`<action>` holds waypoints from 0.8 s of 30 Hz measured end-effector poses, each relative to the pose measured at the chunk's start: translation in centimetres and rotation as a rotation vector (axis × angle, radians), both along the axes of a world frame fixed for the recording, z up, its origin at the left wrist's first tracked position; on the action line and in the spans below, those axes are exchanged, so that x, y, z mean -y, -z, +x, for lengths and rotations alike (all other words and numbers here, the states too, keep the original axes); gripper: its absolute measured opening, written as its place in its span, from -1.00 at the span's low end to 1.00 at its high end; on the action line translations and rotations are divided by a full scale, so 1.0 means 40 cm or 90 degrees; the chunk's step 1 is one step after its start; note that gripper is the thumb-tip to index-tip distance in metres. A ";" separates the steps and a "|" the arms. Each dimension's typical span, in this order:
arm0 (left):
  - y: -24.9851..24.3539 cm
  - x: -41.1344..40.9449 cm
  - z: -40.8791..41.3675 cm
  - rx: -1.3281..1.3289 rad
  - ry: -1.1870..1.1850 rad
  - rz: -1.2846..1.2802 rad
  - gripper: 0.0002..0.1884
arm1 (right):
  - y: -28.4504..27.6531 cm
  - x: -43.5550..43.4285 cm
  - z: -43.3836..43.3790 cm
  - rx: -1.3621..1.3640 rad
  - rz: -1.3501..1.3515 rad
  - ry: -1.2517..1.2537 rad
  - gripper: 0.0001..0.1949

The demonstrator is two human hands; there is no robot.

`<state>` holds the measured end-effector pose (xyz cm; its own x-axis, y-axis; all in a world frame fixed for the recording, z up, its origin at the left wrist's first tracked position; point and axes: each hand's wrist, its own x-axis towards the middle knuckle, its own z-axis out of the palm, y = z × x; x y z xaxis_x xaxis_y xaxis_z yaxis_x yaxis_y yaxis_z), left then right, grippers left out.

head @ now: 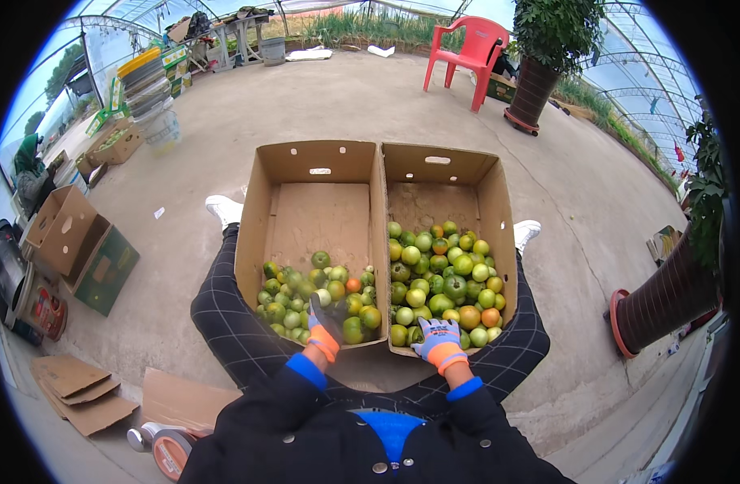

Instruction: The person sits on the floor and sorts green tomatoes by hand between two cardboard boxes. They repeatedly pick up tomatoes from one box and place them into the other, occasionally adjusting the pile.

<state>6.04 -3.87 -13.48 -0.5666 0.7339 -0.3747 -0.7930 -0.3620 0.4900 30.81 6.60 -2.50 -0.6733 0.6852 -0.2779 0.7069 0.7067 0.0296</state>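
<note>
Two cardboard boxes stand side by side between the person's legs. Green tomatoes [292,319], with an orange-red one [353,285] among them, cover the near part of the left box [321,209]. The right box [433,202] holds a deeper pile of green and orange-tinged tomatoes [455,287]. My left hand [326,323], in a grey-blue and orange work glove with a dark palm, reaches into the left box; its fingers are apart and blurred by motion. My right hand [441,340], gloved alike, lies over tomatoes at the right box's near edge; its fingertips are hidden.
Flattened cardboard [82,387] and a tape roll [171,454] lie at lower left. Beyond are an open carton [107,269], buckets [40,308] and a seated person [30,172]. A red plastic chair [467,54] and potted plants [530,91] stand to the right.
</note>
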 end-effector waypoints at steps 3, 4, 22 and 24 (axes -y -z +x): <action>-0.045 -0.008 0.045 -0.043 -0.045 -0.078 -0.36 | 0.007 -0.012 -0.014 0.023 0.016 -0.003 -0.34; -0.087 -0.012 0.066 -0.079 -0.060 -0.099 -0.36 | -0.005 -0.018 -0.025 0.041 0.000 0.006 -0.34; -0.347 0.037 0.203 -1.387 0.131 -0.066 -0.20 | 0.046 0.007 0.000 -0.935 -1.036 0.084 -0.58; -0.339 0.033 0.202 -1.430 0.143 -0.056 -0.21 | 0.045 -0.008 0.009 -0.818 -0.648 -0.161 -0.63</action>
<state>14.11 -5.20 0.10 0.0784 0.8487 0.5231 0.8761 -0.3090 0.3701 31.17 6.92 -4.31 -0.8610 0.4274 0.2755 -0.2262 0.1634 -0.9603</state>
